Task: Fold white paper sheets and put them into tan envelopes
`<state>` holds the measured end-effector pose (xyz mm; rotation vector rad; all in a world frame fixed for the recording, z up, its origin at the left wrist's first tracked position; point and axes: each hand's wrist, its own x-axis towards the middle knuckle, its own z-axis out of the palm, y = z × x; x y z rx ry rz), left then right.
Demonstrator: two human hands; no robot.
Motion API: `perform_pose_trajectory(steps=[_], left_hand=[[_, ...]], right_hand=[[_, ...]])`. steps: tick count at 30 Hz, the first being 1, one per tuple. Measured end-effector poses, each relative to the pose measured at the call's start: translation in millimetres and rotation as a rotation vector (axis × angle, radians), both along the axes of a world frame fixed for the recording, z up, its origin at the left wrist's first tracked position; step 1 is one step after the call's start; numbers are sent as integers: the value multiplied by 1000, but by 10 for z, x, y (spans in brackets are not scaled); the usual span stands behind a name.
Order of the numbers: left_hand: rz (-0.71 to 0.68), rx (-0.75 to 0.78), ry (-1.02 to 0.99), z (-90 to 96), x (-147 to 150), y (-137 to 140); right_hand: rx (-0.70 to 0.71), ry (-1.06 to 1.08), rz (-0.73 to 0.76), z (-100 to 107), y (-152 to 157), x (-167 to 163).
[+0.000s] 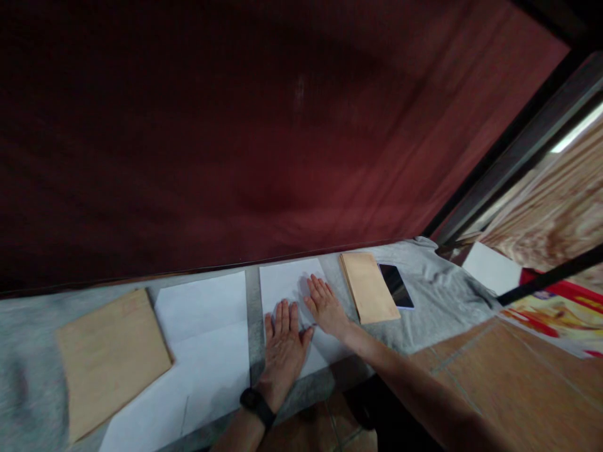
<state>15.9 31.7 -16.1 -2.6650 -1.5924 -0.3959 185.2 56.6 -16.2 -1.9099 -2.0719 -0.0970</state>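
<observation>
A white sheet of paper lies on the grey cloth in front of me. Flat on its lower left part rests my left hand, fingers stretched out, with a dark band on the wrist. My right hand also lies flat on the sheet, further up and to the right, its fingers extended. Neither hand grips anything. To the left are more white sheets, partly under a large brown envelope. Just right of my right hand sits a stack of smaller brown envelopes.
A phone lies beside the small envelopes. Grey cloth covers the narrow surface, which backs onto a dark red panel. At the right are a dark frame bar, a colourful printed sheet and a tiled floor.
</observation>
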Motion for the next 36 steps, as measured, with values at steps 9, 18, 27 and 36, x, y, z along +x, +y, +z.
perform_pose_trajectory(steps=[9,18,27,36], left_hand=[[4,-52,53,135,-150,-39],[-223,-257,99,343,-345,-195],[-283,-525,220,666,-355,-363],[-256,-503,265,710,-325,-311]], right_hand=[[-43,-27,106,17,-931,251],[-207,-52,290,286,-1261,376],[-431,-18,322,588,-1169,362],[-432,37,321,593,-1118,453]])
